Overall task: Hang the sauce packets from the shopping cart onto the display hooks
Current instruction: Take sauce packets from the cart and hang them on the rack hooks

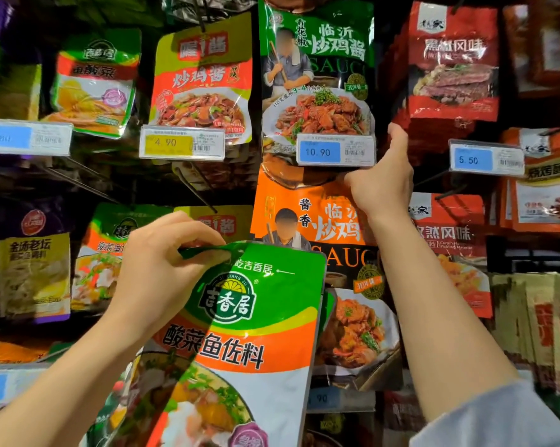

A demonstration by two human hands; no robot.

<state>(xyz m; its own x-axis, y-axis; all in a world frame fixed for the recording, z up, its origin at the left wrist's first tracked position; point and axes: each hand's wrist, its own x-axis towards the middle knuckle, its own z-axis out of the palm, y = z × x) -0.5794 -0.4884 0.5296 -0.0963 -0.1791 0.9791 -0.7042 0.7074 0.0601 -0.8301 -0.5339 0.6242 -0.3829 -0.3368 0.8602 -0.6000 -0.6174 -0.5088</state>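
Note:
My left hand [162, 262] pinches the folded top edge of a green, orange and white sauce packet [239, 333], held up in front of the display. My right hand [381, 175] is raised at the bottom right corner of the hanging green chicken sauce packet [317, 69], fingers curled behind it and thumb up, just beside the blue 10.90 price tag [335, 153]. An orange chicken sauce packet [346, 240] hangs directly below. Bare black hooks [194, 195] jut out left of centre. The shopping cart is out of view.
Rows of hanging packets fill the wall: a yellow-green one with a 4.90 tag [181, 143], a small green one [94, 82] at upper left, red packets [452, 62] at upper right with a 5.50 tag [485, 159]. More packets hang along the lower rows.

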